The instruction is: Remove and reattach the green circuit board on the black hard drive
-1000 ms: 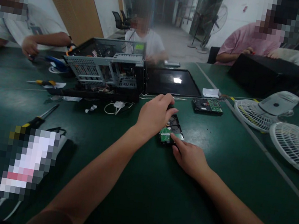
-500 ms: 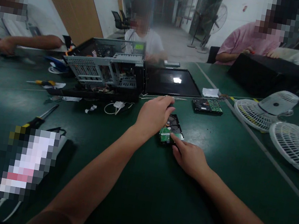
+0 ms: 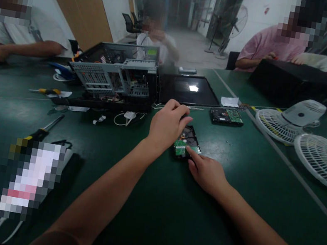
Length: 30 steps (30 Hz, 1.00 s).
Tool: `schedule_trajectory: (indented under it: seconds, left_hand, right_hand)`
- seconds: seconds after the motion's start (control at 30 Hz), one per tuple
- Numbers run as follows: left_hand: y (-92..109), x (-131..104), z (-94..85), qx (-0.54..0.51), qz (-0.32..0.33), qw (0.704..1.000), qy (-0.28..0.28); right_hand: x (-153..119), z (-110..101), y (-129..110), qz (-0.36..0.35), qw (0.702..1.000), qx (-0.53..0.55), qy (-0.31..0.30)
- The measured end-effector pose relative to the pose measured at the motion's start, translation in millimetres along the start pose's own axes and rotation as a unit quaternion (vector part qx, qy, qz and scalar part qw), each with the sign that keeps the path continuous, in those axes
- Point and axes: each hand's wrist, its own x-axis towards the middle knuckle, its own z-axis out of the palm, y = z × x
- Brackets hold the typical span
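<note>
A hard drive (image 3: 192, 135) lies on the green table, its green circuit board facing up. Above its far left corner is my left hand (image 3: 167, 125), the fingers curled closed round a small dark thing that they mostly hide; I cannot make out what it is. My right hand (image 3: 208, 173) holds the drive from the near right side, with the index fingertip pressed on the board and the thumb by the near edge. A second hard drive (image 3: 227, 117) rests farther off to the right.
An opened computer case (image 3: 114, 78) stands at the back left, beside a black side panel (image 3: 185, 88). Left of me lie a screwdriver (image 3: 42, 131) and a blurred-out device (image 3: 33, 177). White fan parts (image 3: 280, 122) are at the right. Other people sit round the table.
My left hand has turned slightly at the wrist and fingers above the drive. The right hand and drive stay in place. The person across has raised an arm.
</note>
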Motion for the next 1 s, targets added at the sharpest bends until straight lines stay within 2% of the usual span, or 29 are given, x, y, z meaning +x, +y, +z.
schedule_trajectory:
  seconds: [0.13,0.37,0.83,1.0]
  left_hand:
    - [-0.7,-0.2,-0.9,0.01,0.008,1.0,0.012]
    - [-2.1,0.6,0.9,-0.002,0.036,0.999,-0.007]
    - [0.8,0.5,1.4,-0.049,0.02,0.999,0.012]
    - [-1.1,0.8,2.9,-0.055,0.033,0.998,0.007]
  right_hand:
    - [0.3,-2.4,-0.9,0.004,1.0,0.0,-0.013]
    - [-0.2,-1.1,-0.4,-0.002,1.0,0.0,-0.005]
    - [-0.1,-1.9,-0.4,0.004,1.0,-0.005,-0.014]
    - [0.0,-2.4,0.0,-0.002,1.0,-0.005,-0.009]
